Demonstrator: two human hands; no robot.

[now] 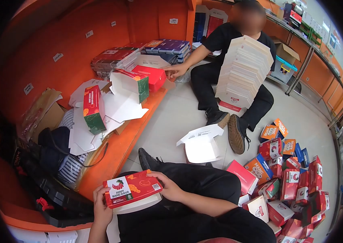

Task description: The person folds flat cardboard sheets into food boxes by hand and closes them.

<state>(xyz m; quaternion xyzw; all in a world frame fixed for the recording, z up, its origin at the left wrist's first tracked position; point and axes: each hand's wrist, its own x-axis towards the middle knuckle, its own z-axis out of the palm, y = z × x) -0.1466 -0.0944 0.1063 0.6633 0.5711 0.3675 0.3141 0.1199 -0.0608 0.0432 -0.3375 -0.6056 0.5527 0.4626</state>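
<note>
A red folded food box (136, 187) with a white label lies across my lap, held between both hands. My left hand (101, 201) grips its left end, with the fingers around the corner. At the right end, my right hand (166, 186) has its fingers on the upper edge. White inner card shows below the box's front side. On the floor beyond my legs stands an open white box (202, 150).
Another person (236, 52) sits opposite with a tall stack of nested cartons (242, 73), one hand near a red box (150, 77). Folded boxes (290, 184) pile up at the right. An orange shelf (139, 135) at the left holds cartons and flat stacks.
</note>
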